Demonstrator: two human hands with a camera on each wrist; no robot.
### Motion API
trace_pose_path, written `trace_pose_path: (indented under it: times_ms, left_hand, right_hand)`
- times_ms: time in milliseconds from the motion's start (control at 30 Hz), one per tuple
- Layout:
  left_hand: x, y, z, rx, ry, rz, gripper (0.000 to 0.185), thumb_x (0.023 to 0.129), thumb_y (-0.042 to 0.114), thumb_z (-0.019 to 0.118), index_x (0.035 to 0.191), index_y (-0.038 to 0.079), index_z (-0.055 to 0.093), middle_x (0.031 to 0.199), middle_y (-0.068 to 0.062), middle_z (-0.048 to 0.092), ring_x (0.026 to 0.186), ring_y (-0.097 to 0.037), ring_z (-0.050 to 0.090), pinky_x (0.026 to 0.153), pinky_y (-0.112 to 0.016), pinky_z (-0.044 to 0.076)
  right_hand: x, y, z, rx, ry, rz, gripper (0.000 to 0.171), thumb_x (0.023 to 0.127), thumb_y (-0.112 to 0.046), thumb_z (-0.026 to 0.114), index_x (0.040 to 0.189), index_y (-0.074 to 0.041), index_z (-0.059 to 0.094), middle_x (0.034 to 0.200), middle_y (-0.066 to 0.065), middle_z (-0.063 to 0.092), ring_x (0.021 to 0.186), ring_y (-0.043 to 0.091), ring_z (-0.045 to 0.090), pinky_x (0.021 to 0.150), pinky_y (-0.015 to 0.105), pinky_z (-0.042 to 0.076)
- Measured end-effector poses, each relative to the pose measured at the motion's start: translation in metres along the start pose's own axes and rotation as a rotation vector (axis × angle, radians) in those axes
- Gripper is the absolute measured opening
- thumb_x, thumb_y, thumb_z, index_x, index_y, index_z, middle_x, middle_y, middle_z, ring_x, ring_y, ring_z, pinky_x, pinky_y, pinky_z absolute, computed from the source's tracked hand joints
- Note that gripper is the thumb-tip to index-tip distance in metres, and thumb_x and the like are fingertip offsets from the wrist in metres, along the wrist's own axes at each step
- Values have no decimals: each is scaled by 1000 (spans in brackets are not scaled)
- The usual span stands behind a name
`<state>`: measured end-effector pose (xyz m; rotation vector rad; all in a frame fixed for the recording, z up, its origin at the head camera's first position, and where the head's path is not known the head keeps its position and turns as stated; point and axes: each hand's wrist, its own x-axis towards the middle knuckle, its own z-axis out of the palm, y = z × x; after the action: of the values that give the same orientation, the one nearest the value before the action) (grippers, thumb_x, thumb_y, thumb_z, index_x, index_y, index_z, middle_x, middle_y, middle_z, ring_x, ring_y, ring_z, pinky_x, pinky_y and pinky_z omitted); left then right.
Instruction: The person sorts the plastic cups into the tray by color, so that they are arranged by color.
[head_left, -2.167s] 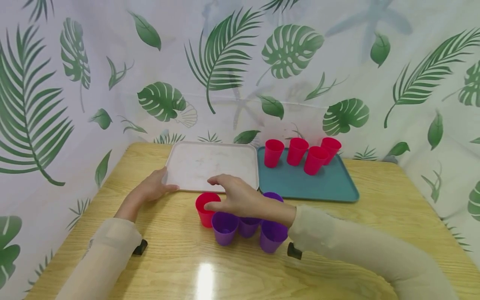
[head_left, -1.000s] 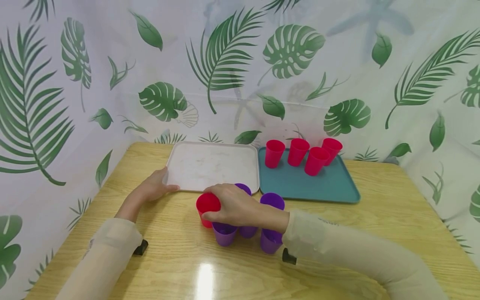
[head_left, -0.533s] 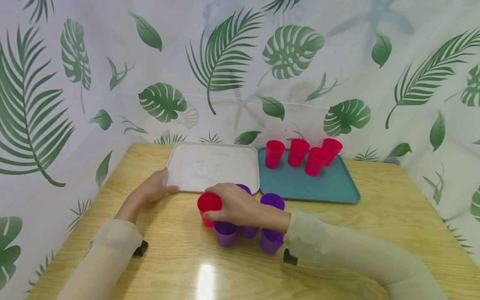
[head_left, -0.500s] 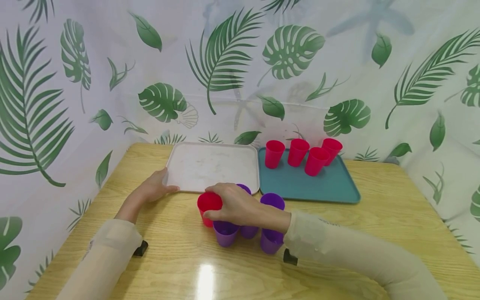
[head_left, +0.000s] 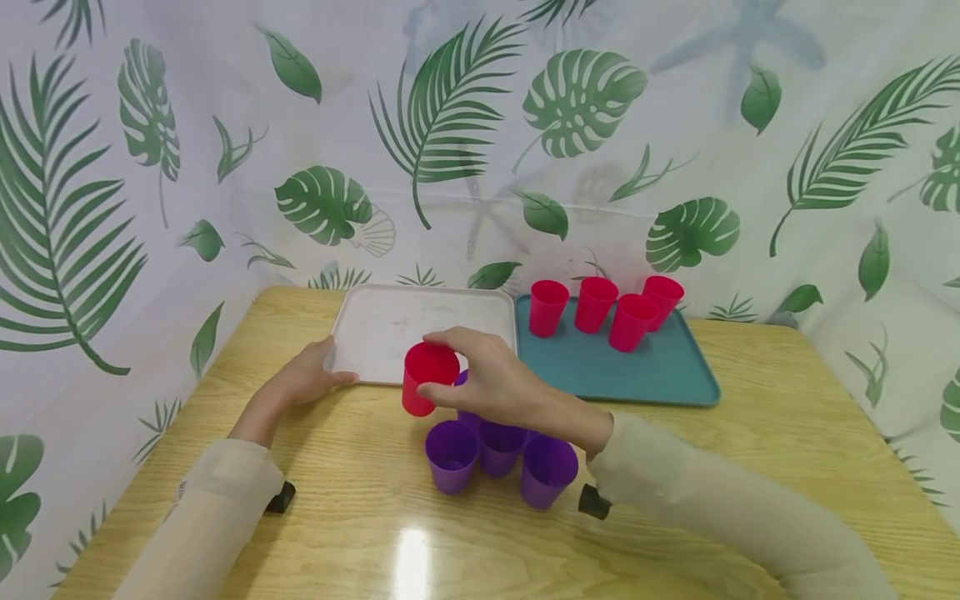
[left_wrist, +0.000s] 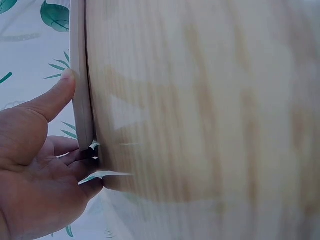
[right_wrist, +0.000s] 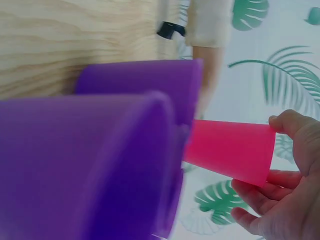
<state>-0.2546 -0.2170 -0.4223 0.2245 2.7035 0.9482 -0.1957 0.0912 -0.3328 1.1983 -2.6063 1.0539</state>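
Grip, head view: right hand pinches the red cup near its rim, thumb on the near side and fingers over the far side, lifted clear of the surface and tilted, just in front of the white tray.
Left hand, head view: left hand holds the white tray's near left corner, thumb on its rim.
Red cup, handling: judged light, thin-walled plastic, smooth and likely slippery; stiff at the rim, walls may flex if squeezed; best held just below the rim.
Purple cups, head view: purple cups stand upright and clustered on the surface, under the right wrist.
Teal tray, head view: teal tray carries four red cups upright along its far edge.
Surface: pale wood grain, glossy, with a glare patch.
Backdrop: leaf-print curtain.
Left wrist view: left hand clasps the white tray by its thin edge, thumb flat on top and fingers curled beneath.
Right wrist view: right hand holds the red cup, tapered and matte; purple cups fill the foreground, blurred.
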Motion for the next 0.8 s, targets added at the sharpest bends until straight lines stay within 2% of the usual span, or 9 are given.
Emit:
trace_pose_path:
  times_ms: [167,400,533,633,800]
  left_hand:
    - [0,-1,0,3,-3,7,92,102,28,67,156,-19,8,160,-43,14,150,-54,14,124,-60,14]
    - [-1,0,0,-2,-2,2,92,102,28,68,156,-18,9,160,-43,14,150,-54,14,124,-61,14]
    - [-1,1,0,1,3,4,91,102,27,67,156,-19,10,160,-43,15,150,-54,14,124,-61,13]
    - [-1,1,0,0,2,4,90,102,27,67,156,-19,10,160,-42,15,151,-53,14,124,-60,13]
    - [-2,1,-1,5,-7,-9,92,102,29,67,156,-18,9,160,-42,13,150,-54,13,124,-61,13]
  right_hand:
    - [0,-3,-20,-9,79,3,58,86,-21,84,135,2,64,130,11,70,119,25,65,101,39,54]
    - [-2,-2,-52,29,153,69,62,87,-22,84,141,-2,61,126,6,70,108,20,66,95,41,56]
    - [-6,6,-70,37,203,90,60,88,-20,83,141,-1,61,124,9,71,105,23,68,92,42,58]
    - [-10,16,-82,23,237,119,59,89,-19,82,141,0,61,128,11,69,109,27,67,93,44,57]
    - [-19,38,-100,-14,280,204,59,90,-19,80,143,-1,59,132,14,67,107,30,66,91,43,57]
